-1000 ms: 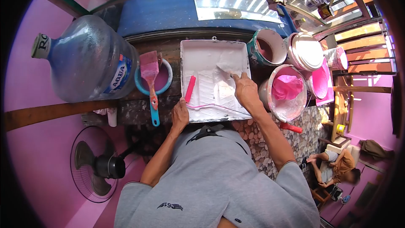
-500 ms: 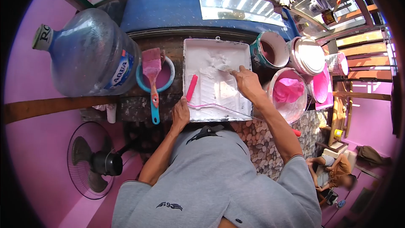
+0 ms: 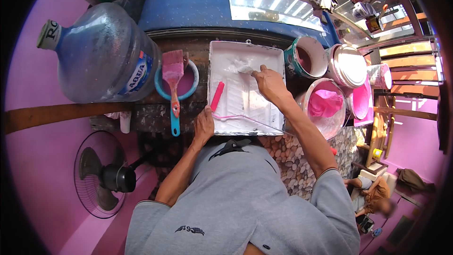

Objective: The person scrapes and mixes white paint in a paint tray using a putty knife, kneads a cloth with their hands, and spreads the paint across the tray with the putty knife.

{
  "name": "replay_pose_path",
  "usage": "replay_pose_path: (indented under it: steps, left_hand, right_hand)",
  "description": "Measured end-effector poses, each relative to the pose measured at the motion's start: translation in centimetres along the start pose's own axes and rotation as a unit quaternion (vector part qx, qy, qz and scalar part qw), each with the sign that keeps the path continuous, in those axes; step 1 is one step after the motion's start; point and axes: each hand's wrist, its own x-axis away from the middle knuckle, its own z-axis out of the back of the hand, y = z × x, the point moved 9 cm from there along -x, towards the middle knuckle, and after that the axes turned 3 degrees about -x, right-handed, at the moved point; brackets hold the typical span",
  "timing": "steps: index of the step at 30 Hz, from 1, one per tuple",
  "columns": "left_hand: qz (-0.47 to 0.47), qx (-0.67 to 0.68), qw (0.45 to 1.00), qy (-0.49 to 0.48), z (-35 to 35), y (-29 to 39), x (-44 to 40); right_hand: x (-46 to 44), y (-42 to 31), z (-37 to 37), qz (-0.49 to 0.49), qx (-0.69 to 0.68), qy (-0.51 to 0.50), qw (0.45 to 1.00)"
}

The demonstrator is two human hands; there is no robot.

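A white paint tray (image 3: 252, 44) lies in front of me, its floor coated in pale paint. My left hand (image 3: 204, 125) has its fingers closed on the tray's near left edge. In my right hand (image 3: 272, 86) is a small scraper (image 3: 246, 70), its blade down on the paint in the far half of the tray; the handle is mostly covered by my fingers. A paint roller frame rests across the near part of the tray, with a slim bright pink rod (image 3: 217, 96) at its left end and a thin bent wire (image 3: 250, 119) running right, under my forearm.
Left of the tray, a pink-stained brush (image 3: 173, 73) lies over a blue-rimmed bowl (image 3: 192, 89), beside a large water bottle (image 3: 108, 56). Several paint buckets (image 3: 349, 66) crowd the right side. A fan (image 3: 101, 174) stands lower left; a person (image 3: 375, 196) sits at far right.
My right hand has moved the scraper a little left and away from me across the tray. My left hand keeps its hold on the edge. The whole view has shifted slightly.
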Motion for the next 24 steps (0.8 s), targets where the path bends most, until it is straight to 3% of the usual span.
replay_pose_path:
  steps: [2,8,13,16,20,24]
  left_hand:
    - [0.006,0.003,1.0,-0.002,0.2,0.1,0.1]
    - [0.005,-0.003,1.0,-0.006,-0.1,-0.4,0.0]
    - [0.016,-0.007,1.0,-0.019,-0.1,-0.4,0.1]
    - [0.013,-0.009,1.0,-0.012,-0.2,-0.2,0.1]
    - [0.004,0.02,1.0,-0.004,-0.2,-0.4,0.0]
    - [0.001,0.019,1.0,0.003,-0.2,-0.4,0.0]
  right_hand:
    - [-0.1,0.0,0.8,-0.002,0.013,-0.036,0.999]
    - [-3.4,-0.7,1.5,0.034,-0.011,0.083,0.996]
    - [-4.9,-2.0,-1.7,0.044,0.007,0.016,0.999]
    - [-3.5,-1.8,-1.7,0.037,0.014,-0.016,0.999]
    - [-1.1,-1.1,-0.4,0.051,-0.001,0.018,0.999]
    - [0.8,0.3,1.3,0.013,0.006,-0.037,0.999]
